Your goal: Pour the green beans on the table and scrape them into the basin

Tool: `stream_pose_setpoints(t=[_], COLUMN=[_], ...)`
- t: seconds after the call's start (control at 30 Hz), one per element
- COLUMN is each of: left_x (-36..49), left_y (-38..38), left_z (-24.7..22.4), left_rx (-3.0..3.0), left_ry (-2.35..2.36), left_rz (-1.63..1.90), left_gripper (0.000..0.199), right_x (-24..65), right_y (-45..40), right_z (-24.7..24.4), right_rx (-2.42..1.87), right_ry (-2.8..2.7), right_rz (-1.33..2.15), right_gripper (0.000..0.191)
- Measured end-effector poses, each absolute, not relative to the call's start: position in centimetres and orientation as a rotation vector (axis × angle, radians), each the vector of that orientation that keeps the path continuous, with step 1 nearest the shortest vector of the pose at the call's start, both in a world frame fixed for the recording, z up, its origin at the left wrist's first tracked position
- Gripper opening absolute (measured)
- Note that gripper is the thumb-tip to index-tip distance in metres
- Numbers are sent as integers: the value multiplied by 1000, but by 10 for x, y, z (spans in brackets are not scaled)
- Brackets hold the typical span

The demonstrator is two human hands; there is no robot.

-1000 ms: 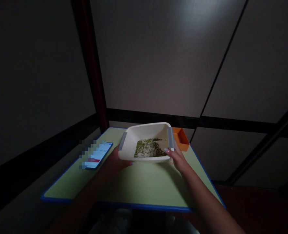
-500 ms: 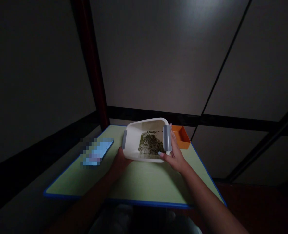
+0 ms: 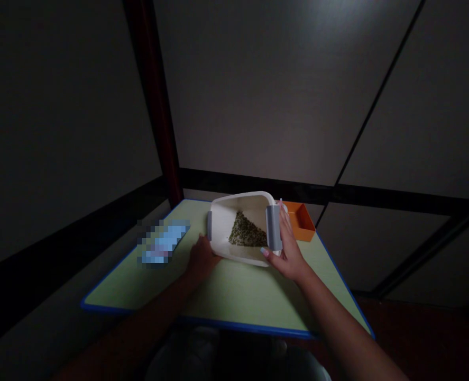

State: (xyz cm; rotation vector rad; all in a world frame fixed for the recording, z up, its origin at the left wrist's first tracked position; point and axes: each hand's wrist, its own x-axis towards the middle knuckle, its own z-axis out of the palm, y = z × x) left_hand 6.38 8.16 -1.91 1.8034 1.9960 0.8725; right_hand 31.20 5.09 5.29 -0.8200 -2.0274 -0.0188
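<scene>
A white plastic tub point(image 3: 223, 222) with grey clips at both ends is held tilted above the table, its open top facing me. Small green and dark grains point(image 3: 247, 232) lie in a rough triangle inside, toward its right end. My left hand point(image 3: 203, 257) grips the lower left corner, its fingers partly hidden beneath the tub. At the right end my right hand point(image 3: 290, 251) is wrapped round the side, thumb on the front rim by the grey clip.
The pale green table point(image 3: 242, 296) has a blue edge. An orange open box point(image 3: 306, 233) sits at its back right, just behind my right hand. A phone-like device point(image 3: 166, 243), partly pixelated, lies at the left. Walls stand behind and left.
The grains have gathered from a wide spread into a tighter triangular heap. The tub's tilt has changed slightly, and the whole view has shifted a little.
</scene>
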Motion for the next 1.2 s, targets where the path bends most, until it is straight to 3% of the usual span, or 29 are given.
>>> stream_pose_setpoints(t=[0.7, 0.9, 1.07, 1.2], left_x=[68, 70, 70, 71], left_y=[82, 82, 81, 80], left_z=[-25, -23, -24, -24], left_rx=[1912, 1951, 1963, 1952], left_ry=[2036, 1994, 2009, 2047], left_rz=[629, 640, 654, 653], left_gripper=[51, 91, 55, 49], right_x=[311, 311, 312, 314], right_y=[39, 40, 41, 40], right_z=[35, 32, 31, 32], right_rx=[-812, -804, -818, -795], right_ry=[-2041, -2025, -2022, -2047], right_rz=[-155, -155, -129, -131], right_gripper=[93, 92, 94, 97])
